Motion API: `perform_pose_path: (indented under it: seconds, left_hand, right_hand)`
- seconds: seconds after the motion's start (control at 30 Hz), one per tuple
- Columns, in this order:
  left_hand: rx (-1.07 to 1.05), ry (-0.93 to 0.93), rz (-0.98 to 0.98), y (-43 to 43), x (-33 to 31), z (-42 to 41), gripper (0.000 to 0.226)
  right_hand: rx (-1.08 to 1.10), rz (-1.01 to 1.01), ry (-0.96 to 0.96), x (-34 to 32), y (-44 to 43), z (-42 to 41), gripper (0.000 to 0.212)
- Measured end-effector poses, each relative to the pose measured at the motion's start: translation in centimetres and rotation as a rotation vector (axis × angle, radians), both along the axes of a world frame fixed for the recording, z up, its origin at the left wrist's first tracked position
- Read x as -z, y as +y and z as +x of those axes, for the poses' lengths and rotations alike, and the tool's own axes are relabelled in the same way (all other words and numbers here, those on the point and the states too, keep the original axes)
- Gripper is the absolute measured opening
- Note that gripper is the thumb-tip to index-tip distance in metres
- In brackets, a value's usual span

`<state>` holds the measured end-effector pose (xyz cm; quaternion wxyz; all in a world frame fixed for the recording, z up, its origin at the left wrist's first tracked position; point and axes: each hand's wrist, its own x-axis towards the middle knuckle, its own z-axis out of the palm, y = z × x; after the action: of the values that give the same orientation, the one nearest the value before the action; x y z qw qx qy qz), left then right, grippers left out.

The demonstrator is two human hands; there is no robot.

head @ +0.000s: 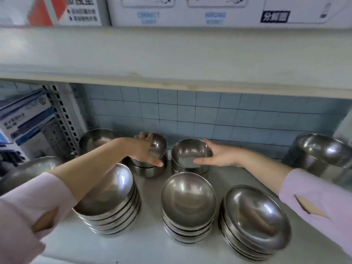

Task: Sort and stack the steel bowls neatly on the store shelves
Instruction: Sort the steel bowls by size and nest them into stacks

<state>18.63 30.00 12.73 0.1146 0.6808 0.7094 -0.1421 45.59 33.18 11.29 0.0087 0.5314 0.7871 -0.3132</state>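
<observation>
Overhead, tilted bowl (158, 145) in left hand (144, 151)

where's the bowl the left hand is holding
In the head view, the tilted small bowl sits in the left hand atop the back-left small stack, beside the stack by the right hand.

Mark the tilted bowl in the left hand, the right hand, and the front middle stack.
tilted bowl (158, 144), head view, inner wall
right hand (222, 156), head view, palm
front middle stack (188, 195), head view, top bowl's inside

Storeroom, metal shelf (171, 73), stacked bowls (188, 202), cartons (182, 10)
</observation>
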Motion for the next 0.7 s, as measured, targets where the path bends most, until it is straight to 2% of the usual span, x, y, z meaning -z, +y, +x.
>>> perform_pose_path:
  seconds: [0.17,0.43,0.53,0.63,0.7]
  left_hand:
    - [-0.015,0.009,0.066,0.7,1.4,-0.7,0.135]
    - [-0.04,-0.076,0.057,1.6,1.9,-1.4,0.143]
    - [-0.022,-0.088,0.108,1.6,2.4,-1.9,0.149]
    - [-0.019,-0.133,0.176,1.1,2.3,-1.8,0.129]
    - [-0.016,-0.158,0.212,0.7,1.6,-1.6,0.125]
  right_hand:
    - [0.092,0.011,-0.038,-0.4,0.1,-2.2,0.126]
    - [0.271,0.008,-0.14,0.3,0.0,-7.2,0.161]
    - [0.317,0.074,-0.162,0.7,-0.3,-7.7,0.154]
    - [0.336,0.133,-0.141,0.7,-0.5,-7.7,0.146]
    - [0.335,0.161,-0.096,0.6,-0.3,-7.5,0.145]
